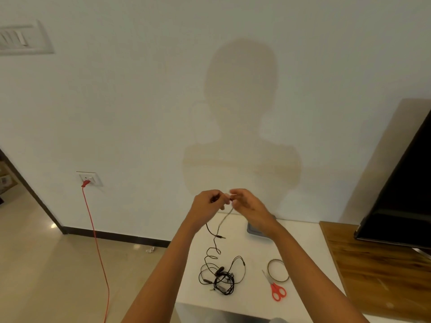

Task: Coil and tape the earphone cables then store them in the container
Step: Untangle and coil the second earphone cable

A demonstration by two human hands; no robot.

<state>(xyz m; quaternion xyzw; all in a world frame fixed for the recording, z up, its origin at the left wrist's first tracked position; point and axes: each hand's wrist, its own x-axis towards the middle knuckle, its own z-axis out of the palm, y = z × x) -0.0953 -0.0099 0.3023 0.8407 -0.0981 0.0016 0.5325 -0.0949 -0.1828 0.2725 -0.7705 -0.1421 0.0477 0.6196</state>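
Observation:
My left hand and my right hand are raised above the white table, close together, both pinching one black earphone cable. Its loose end with the jack hangs down between my wrists and curls toward the table. A tangled heap of black earphone cables lies on the table below my hands. A thin roll of tape lies to the right of the heap. A grey container sits at the table's far edge, mostly hidden behind my right wrist.
Red-handled scissors lie by the tape roll. A dark screen leans on a wooden surface at the right. A red cord runs from a wall socket down across the floor at the left.

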